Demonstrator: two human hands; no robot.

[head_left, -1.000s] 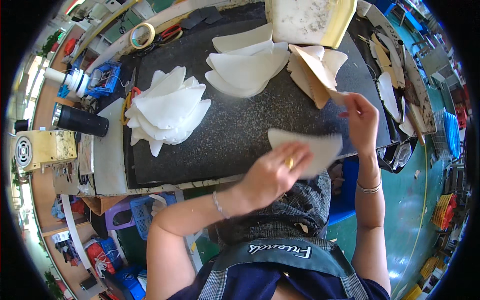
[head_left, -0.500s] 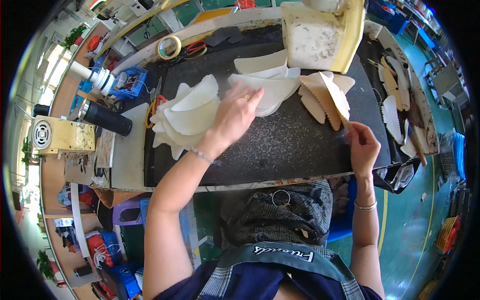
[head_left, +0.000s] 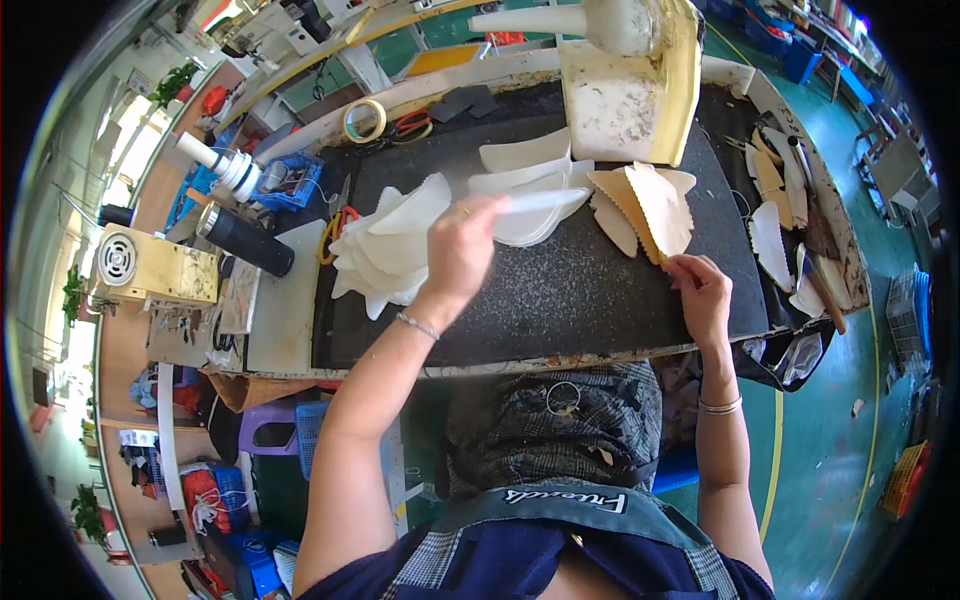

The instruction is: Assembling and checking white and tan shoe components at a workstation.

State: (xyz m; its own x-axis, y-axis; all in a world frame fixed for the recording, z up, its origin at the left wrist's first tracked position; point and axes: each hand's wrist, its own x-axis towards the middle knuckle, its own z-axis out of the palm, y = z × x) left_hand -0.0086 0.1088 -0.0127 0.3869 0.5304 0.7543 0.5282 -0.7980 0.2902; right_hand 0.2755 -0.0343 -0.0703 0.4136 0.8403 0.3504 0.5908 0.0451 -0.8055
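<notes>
My left hand (head_left: 460, 248) is closed on the near end of a thin white cut piece (head_left: 548, 201), seen nearly edge-on and slightly blurred. Beneath it lies a stack of white curved pieces (head_left: 525, 230); another fanned pile of white pieces (head_left: 390, 250) lies to the left. My right hand (head_left: 704, 292) pinches the pointed lower tip of a tan piece with a serrated edge (head_left: 662, 205). That piece rests over several other tan serrated pieces (head_left: 612, 222) on the black work mat (head_left: 560, 310).
A white and yellow machine (head_left: 620, 100) stands at the back of the table. Behind the left pile are a tape roll (head_left: 364, 121) and scissors (head_left: 412, 125). A black cylinder (head_left: 245, 240) lies left. A side trough holds offcuts and tools (head_left: 790, 215).
My left hand has closed on a white piece and raised it off the middle stack. My right hand has moved slightly left, and the tan piece has swung down flatter onto its pile.
</notes>
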